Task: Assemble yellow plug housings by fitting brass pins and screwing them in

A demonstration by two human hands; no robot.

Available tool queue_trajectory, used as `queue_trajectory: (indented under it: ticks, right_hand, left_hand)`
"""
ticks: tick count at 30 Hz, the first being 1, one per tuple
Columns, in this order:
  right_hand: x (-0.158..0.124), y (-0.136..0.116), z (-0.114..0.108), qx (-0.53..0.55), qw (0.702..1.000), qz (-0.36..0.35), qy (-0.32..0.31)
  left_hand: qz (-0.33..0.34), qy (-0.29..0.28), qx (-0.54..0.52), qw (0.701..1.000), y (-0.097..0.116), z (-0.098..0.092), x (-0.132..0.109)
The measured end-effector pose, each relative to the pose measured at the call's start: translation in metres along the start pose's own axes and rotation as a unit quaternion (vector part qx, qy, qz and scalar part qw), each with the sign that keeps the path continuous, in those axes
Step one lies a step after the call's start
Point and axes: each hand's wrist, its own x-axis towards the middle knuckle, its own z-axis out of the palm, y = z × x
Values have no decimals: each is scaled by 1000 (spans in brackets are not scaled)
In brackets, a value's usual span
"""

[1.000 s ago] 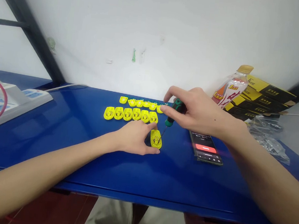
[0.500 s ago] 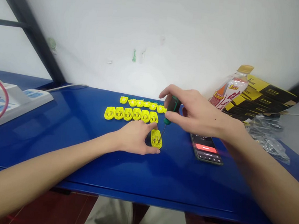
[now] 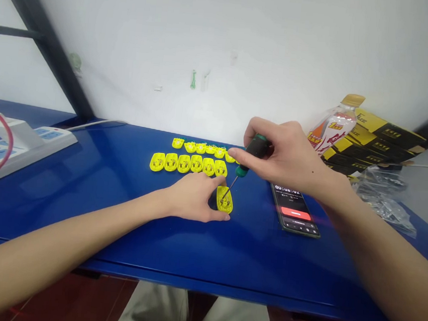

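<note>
Yellow plastic shell [image 3: 224, 207]; left hand [image 3: 191, 196] grips it; right hand [image 3: 284, 154] holds screwdriver [image 3: 254, 152]; tip [image 3: 223, 197] unclear

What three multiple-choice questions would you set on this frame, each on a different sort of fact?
1. Where does the phone lie?
A. On the power strip
B. On the table, right of the yellow shells
C. In the left hand

2. How many shells stand in the front row?
A. Four
B. Six
C. Nine

3. What is the right hand doing with the screwdriver?
A. Holding it with its tip down in a shell
B. Laying it flat on the table
C. Holding it level above the phone

1: B, the phone lies flat on the blue table, right of the shells.
2: B, six shells line up nearest the person.
3: A, the tip reaches into the shell that the left hand steadies.
</note>
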Motion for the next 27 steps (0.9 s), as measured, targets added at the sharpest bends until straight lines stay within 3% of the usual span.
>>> queue_trajectory:
  ticks: [17, 23, 27]
  right_hand:
    - [1, 0, 3, -8, 1000, -1, -29]
    - [2, 1, 6, -11, 1000, 4, -19]
    - [2, 3, 13, -40, 998, 51, 15]
  left_hand:
    - [2, 0, 0, 1000, 0, -1, 0]
    - [5, 4, -1, 1000, -1, 0, 0]
    - [4, 1, -2, 1000, -2, 0, 0]
